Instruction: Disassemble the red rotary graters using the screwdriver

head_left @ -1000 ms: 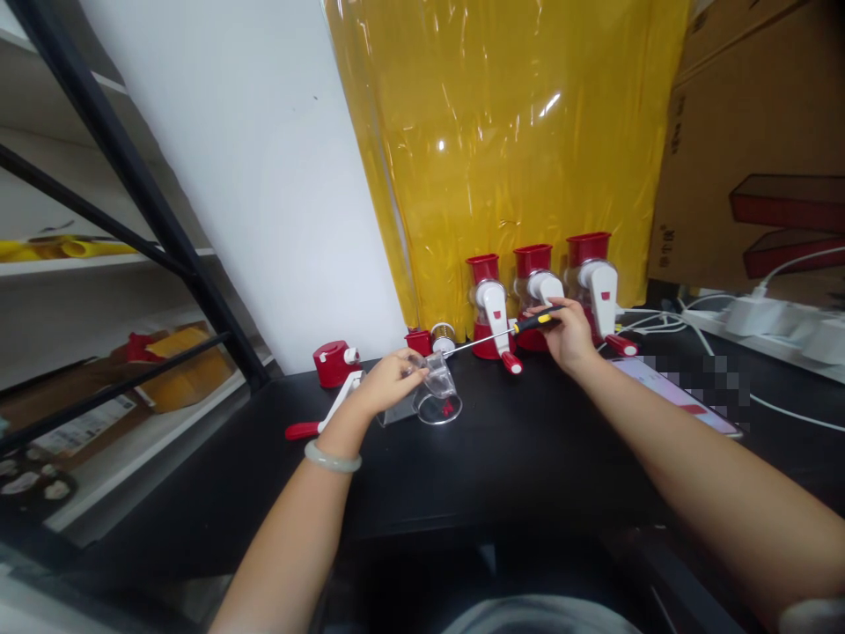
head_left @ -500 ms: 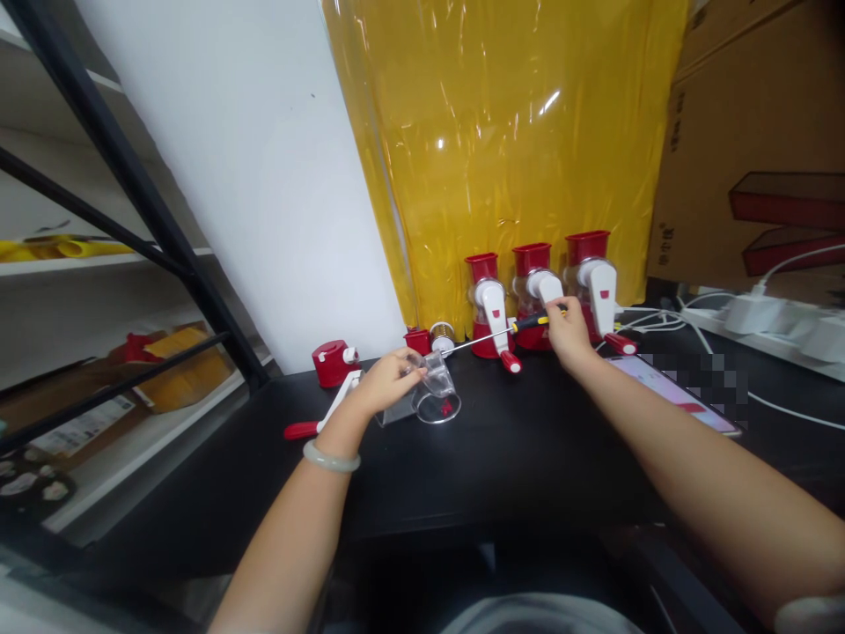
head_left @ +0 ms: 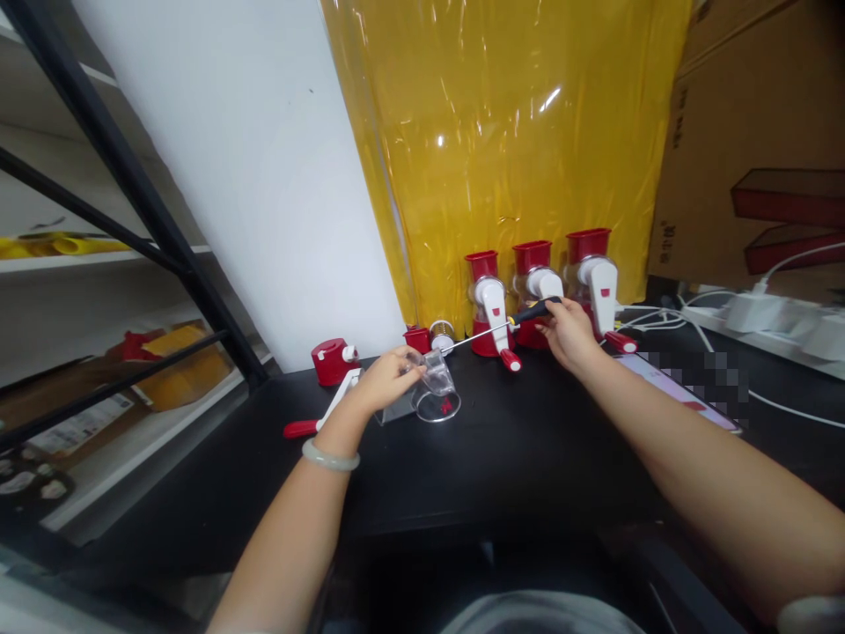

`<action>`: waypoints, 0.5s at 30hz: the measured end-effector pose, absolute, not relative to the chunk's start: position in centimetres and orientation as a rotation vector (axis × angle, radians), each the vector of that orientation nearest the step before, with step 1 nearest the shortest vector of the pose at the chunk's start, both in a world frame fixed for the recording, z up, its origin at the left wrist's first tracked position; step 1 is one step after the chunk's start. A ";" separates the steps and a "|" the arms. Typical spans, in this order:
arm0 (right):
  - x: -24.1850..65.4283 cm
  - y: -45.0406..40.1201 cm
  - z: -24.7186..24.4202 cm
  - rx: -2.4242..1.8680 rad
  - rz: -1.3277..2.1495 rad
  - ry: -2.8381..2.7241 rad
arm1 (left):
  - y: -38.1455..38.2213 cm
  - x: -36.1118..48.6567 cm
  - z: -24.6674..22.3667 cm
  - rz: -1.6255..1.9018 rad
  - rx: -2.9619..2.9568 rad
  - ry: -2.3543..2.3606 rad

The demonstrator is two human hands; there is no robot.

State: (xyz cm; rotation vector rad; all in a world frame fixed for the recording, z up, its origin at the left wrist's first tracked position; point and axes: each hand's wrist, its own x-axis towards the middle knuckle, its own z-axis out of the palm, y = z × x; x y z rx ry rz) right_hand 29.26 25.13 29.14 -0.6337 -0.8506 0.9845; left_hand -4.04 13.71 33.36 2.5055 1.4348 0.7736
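My left hand [head_left: 389, 380] is closed on a clear plastic housing [head_left: 437, 379] lying on the black table. In my right hand [head_left: 569, 330] is the black and yellow handle of a screwdriver [head_left: 485, 333], gripped at its end with some fingers spread. The metal shaft slants down to the left, its tip at the top of the clear housing. Just behind the tip are a metal grater drum [head_left: 442, 335] and a red hopper [head_left: 416, 340]. To the left lie a red base [head_left: 335, 363] and a white crank with a red handle [head_left: 301, 429].
Three red and white rotary graters [head_left: 489, 304] stand at the back against a yellow plastic sheet [head_left: 515, 132]. A phone [head_left: 673, 392], a power strip [head_left: 798, 330] and cables are on the right. A black-framed shelf [head_left: 151, 211] stands left.
My right hand has shifted its grip on the screwdriver handle, its fingers now more open and the handle turned. My left hand and the clear housing have barely moved.
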 end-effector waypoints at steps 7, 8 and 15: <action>29.2 26.4 28.3 -0.867 0.730 -0.892 | 13.9 -4.1 33.3 0.768 2.525 1.421; 29.2 26.6 28.0 -0.891 0.684 -0.899 | 13.9 -4.1 33.3 0.766 2.533 1.416; 29.2 26.6 27.2 -0.922 0.598 -0.939 | 13.8 -4.0 33.4 0.767 2.520 1.431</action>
